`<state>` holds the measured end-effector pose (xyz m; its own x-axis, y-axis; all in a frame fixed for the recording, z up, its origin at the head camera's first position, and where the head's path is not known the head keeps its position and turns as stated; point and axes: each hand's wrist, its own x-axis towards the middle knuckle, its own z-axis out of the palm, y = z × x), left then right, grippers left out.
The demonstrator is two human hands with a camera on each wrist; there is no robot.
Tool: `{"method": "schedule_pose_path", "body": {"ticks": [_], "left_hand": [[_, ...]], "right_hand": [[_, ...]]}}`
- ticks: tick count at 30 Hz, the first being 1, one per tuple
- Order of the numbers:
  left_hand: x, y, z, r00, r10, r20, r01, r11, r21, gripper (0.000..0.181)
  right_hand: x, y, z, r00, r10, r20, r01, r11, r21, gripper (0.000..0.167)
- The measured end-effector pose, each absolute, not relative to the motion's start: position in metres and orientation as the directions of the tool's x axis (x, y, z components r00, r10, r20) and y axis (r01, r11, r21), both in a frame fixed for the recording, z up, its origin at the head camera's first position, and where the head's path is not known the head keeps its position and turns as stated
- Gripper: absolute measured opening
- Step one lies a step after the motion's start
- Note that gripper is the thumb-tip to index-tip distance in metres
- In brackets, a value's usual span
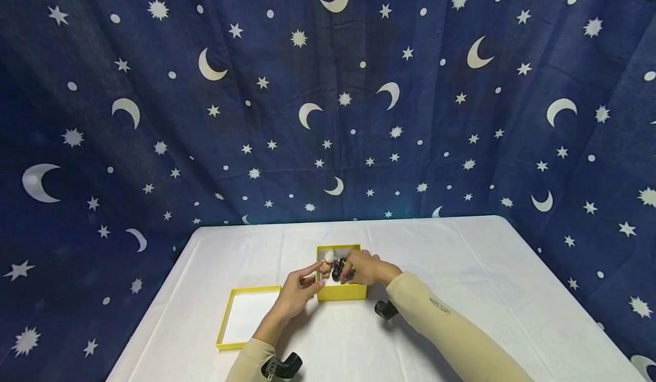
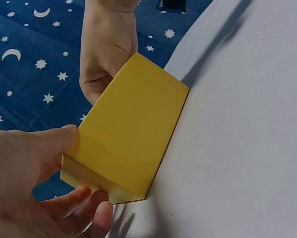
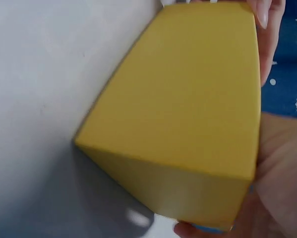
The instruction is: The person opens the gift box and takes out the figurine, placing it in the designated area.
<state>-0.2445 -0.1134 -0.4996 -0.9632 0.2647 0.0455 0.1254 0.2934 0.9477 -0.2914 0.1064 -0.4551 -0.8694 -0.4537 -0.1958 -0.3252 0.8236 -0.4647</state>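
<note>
An uncovered yellow box (image 1: 341,293) stands on the white table, its inside pale. In it at the left is a small figurine (image 1: 325,269) with a white top and tan body. Beside that lie dark objects (image 1: 336,271), too small to name. My left hand (image 1: 294,295) grips the box at its left front corner, thumb at the rim and fingers against the wall, as the left wrist view shows. My right hand (image 1: 365,267) reaches over the right wall, fingers pointing down at the dark objects. The box wall (image 3: 178,89) hides those fingertips in the right wrist view.
A yellow-edged lid (image 1: 249,315) with a white inside lies left of the box, partly behind the left forearm. White cloth covers the table (image 1: 476,291). A dark blue curtain (image 1: 328,97) with moons and stars hangs behind. Each wrist wears a black device (image 1: 282,366).
</note>
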Motion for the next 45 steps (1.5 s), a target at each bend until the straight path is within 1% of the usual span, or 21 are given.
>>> {"method": "schedule_pose_path", "body": {"ticks": [5, 9, 12, 14, 18, 22, 26, 29, 33, 35, 40, 42, 45], "left_hand": [[-0.244, -0.113, -0.499, -0.964, 0.263, 0.047, 0.125, 0.285, 0.950, 0.050], [-0.246, -0.112, -0.502, -0.966, 0.254, 0.051, 0.129, 0.300, 0.945, 0.050], [-0.245, -0.112, -0.502, -0.967, 0.247, 0.055, 0.133, 0.312, 0.941, 0.050], [-0.245, -0.113, -0.500, -0.968, 0.246, 0.060, 0.139, 0.320, 0.937, 0.050], [-0.243, -0.114, -0.498, -0.968, 0.242, 0.070, 0.147, 0.321, 0.936, 0.050], [-0.242, -0.115, -0.498, -0.968, 0.241, 0.068, 0.145, 0.319, 0.936, 0.049], [-0.243, -0.114, -0.500, -0.967, 0.243, 0.071, 0.147, 0.310, 0.939, 0.049], [-0.243, -0.114, -0.500, -0.968, 0.240, 0.077, 0.147, 0.288, 0.946, 0.048], [-0.245, -0.113, -0.500, -0.964, 0.251, 0.091, 0.160, 0.271, 0.949, 0.048], [-0.246, -0.113, -0.500, -0.962, 0.258, 0.094, 0.166, 0.273, 0.948, 0.048], [-0.246, -0.114, -0.499, -0.962, 0.260, 0.087, 0.159, 0.270, 0.950, 0.048], [-0.246, -0.114, -0.500, -0.962, 0.261, 0.084, 0.156, 0.269, 0.950, 0.049], [-0.246, -0.114, -0.500, -0.961, 0.263, 0.080, 0.152, 0.266, 0.952, 0.049]], "right_hand": [[-0.288, 0.104, -0.458, -0.913, -0.393, -0.111, -0.316, 0.851, -0.419, 0.018], [-0.287, 0.108, -0.461, -0.922, -0.386, -0.032, -0.348, 0.862, -0.369, 0.019], [-0.287, 0.111, -0.463, -0.913, -0.407, 0.035, -0.394, 0.854, -0.339, 0.020], [-0.288, 0.112, -0.463, -0.902, -0.424, 0.082, -0.427, 0.846, -0.320, 0.024], [-0.292, 0.110, -0.463, -0.850, -0.509, 0.132, -0.523, 0.788, -0.326, 0.030], [-0.297, 0.107, -0.464, -0.780, -0.621, 0.082, -0.600, 0.703, -0.382, 0.029], [-0.300, 0.105, -0.465, -0.747, -0.664, 0.034, -0.622, 0.680, -0.388, 0.028], [-0.301, 0.104, -0.465, -0.742, -0.671, 0.019, -0.631, 0.688, -0.360, 0.028], [-0.303, 0.103, -0.465, -0.750, -0.661, -0.003, -0.625, 0.710, -0.324, 0.028], [-0.304, 0.103, -0.465, -0.752, -0.658, -0.022, -0.617, 0.716, -0.326, 0.029], [-0.305, 0.102, -0.462, -0.747, -0.660, -0.079, -0.601, 0.721, -0.346, 0.024], [-0.305, 0.101, -0.460, -0.746, -0.658, -0.106, -0.597, 0.731, -0.330, 0.023], [-0.305, 0.100, -0.459, -0.745, -0.652, -0.142, -0.601, 0.748, -0.282, 0.028]]}}
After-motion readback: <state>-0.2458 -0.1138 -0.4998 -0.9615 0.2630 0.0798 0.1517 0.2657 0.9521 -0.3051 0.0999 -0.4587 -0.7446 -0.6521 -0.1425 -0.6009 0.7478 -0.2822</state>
